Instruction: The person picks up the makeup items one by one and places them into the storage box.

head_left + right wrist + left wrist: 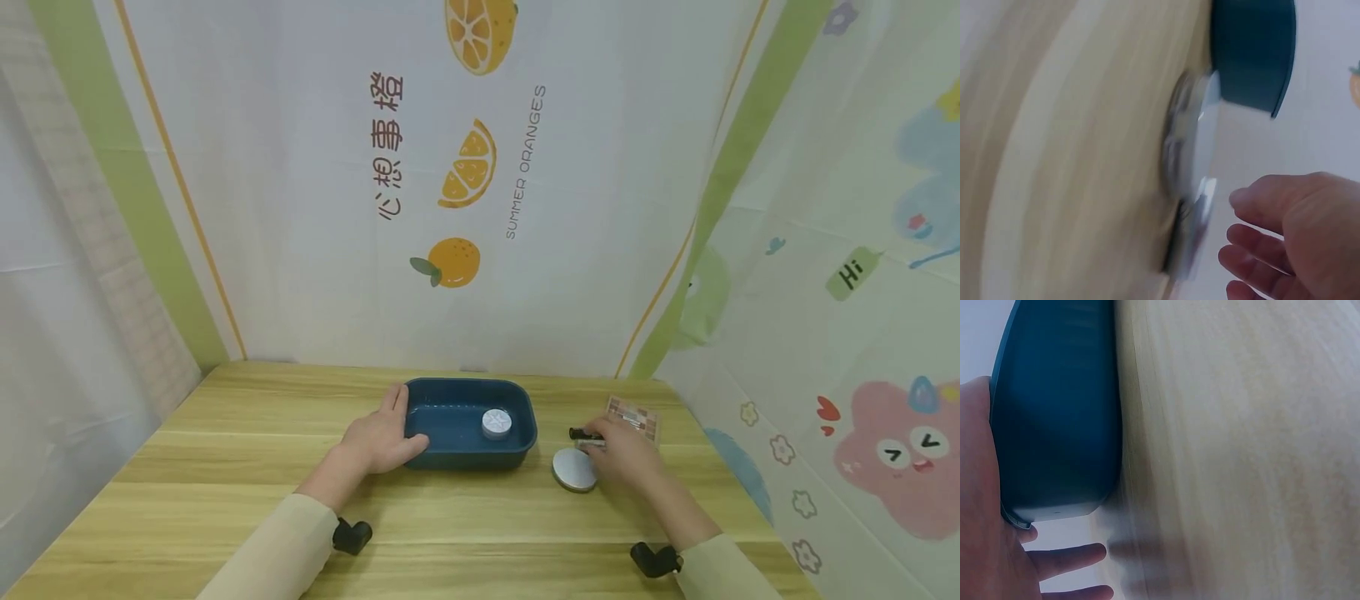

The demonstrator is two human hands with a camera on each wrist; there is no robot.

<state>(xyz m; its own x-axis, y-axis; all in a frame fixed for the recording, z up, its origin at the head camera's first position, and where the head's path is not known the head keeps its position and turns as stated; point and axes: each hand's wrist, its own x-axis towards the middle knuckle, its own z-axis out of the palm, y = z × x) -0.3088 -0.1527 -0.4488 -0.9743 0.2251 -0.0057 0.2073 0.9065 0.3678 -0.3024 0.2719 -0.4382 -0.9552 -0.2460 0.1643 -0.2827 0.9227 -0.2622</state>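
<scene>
My left hand (382, 440) lies against the left end of a dark blue rectangular container (465, 460), its thumb over the front corner. In the left wrist view the fingers (1069, 559) stretch out straight beside the container's end. Inside the container, toward the right, sits a small round white piece with a star-like pattern (496, 423). My right hand (626, 450) hovers close to a small flat black-and-silver item (1191, 234), fingers loosely bent; the right wrist view shows a gap between them. Just by it lies a round silver-lidded tin (575, 469). Blur hides the small item's kind.
A flat palette with brown and pink squares (636, 417) lies behind my right hand, partly covered. All stands on a wood-grain table (465, 533). A white curtain with orange prints (315, 250) hangs behind the table, and a patterned one (810, 333) on the right.
</scene>
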